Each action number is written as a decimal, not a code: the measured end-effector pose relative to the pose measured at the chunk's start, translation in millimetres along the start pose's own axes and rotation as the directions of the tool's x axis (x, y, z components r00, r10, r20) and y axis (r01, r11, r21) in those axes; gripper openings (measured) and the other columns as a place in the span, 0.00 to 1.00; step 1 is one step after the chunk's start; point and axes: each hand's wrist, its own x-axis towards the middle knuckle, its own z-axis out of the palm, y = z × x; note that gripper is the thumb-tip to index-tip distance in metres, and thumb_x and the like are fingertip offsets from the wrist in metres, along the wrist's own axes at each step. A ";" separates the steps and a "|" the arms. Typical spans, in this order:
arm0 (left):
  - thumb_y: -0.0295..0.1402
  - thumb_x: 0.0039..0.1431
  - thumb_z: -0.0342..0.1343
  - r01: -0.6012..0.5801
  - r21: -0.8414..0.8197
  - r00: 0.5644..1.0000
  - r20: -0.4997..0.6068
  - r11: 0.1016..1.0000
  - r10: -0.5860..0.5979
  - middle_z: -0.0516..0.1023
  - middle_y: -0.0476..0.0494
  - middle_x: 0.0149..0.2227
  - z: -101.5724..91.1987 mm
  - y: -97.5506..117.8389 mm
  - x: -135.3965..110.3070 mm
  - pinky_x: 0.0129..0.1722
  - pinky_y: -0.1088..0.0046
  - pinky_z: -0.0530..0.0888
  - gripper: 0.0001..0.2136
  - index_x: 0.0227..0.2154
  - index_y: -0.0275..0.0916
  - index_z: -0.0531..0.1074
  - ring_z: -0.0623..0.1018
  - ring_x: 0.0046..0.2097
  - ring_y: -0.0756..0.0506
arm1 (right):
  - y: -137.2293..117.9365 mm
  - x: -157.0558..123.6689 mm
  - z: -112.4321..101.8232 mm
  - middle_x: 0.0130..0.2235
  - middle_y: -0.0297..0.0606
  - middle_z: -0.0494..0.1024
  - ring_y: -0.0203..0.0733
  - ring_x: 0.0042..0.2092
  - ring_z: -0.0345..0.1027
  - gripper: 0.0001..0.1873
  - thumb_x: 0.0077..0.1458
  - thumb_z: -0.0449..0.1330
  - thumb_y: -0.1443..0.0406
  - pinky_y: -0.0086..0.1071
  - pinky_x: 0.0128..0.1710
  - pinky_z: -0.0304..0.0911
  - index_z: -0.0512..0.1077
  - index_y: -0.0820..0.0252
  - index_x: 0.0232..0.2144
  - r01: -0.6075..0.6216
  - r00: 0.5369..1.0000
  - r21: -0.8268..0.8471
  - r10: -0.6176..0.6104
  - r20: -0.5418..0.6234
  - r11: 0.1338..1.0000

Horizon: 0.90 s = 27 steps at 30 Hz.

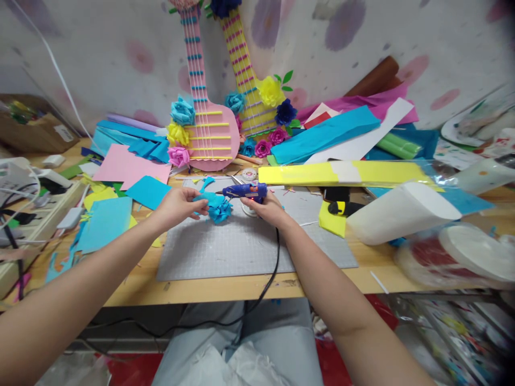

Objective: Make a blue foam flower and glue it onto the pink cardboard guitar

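My right hand (pixel 269 208) is wrapped round a blue hot glue gun (pixel 245 191), whose nozzle points left. A small red light glows on its body, and a black cord runs down from it over the table's edge. Pinched in the fingers of my left hand (pixel 181 203) is a blue paper flower (pixel 219 209). The gun's tip is close to the flower's upper part; whether they touch I cannot tell. Both hands are above a grey cutting mat (pixel 193 252). A blue paper scrap (pixel 207 183) lies just beyond the flower.
A pink paper guitar (pixel 215 134) and a yellow paper guitar (pixel 261 110) lean on the wall. Yellow paper in a clear sleeve (pixel 298 175) lies behind the mat. Blue sheets (pixel 107 222) are at left; a white roll (pixel 402 212) and a plastic tub (pixel 462 252) stand right.
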 end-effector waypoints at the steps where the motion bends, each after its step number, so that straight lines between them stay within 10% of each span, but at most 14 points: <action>1: 0.42 0.37 0.64 -0.004 0.009 1.000 0.002 1.000 0.004 0.78 0.44 0.23 0.3 0.2 0.0 0.27 0.70 0.76 0.15 0.25 0.35 0.73 0.79 0.31 0.43 | 0.1 0.3 -0.2 0.24 0.33 0.74 0.39 0.30 0.68 0.19 0.44 0.60 0.49 0.30 0.30 0.61 0.74 0.57 0.30 -0.005 1.000 -0.006 0.005 -0.004 1.000; 20: 0.43 0.38 0.63 -0.025 0.011 0.999 -0.024 1.000 0.025 0.78 0.43 0.24 -4.3 4.3 -0.1 0.28 0.69 0.75 0.16 0.26 0.36 0.72 0.79 0.31 0.42 | -1.4 0.3 -2.6 0.24 0.33 0.73 0.38 0.29 0.66 0.20 0.45 0.59 0.49 0.30 0.30 0.61 0.74 0.58 0.32 -0.005 1.000 -0.030 0.005 0.014 1.000; 24: 0.44 0.47 0.56 -0.153 0.240 0.982 -0.068 0.959 0.174 0.79 0.45 0.28 -10.4 -0.5 -1.1 0.29 0.71 0.74 0.14 0.31 0.38 0.74 0.79 0.33 0.43 | 1.2 3.0 -4.9 0.26 0.34 0.74 0.38 0.30 0.66 0.22 0.45 0.59 0.48 0.30 0.30 0.60 0.74 0.60 0.31 -0.016 0.999 -0.039 0.014 -0.036 0.999; 27: 0.41 0.51 0.53 -0.235 0.597 0.913 -0.136 0.767 0.385 0.80 0.47 0.30 -12.9 -4.7 -3.8 0.31 0.71 0.71 0.12 0.33 0.42 0.76 0.78 0.33 0.44 | 4.9 5.1 -5.0 0.27 0.34 0.74 0.38 0.30 0.65 0.23 0.44 0.58 0.47 0.30 0.30 0.59 0.74 0.61 0.32 -0.045 0.996 -0.044 0.042 -0.074 0.998</action>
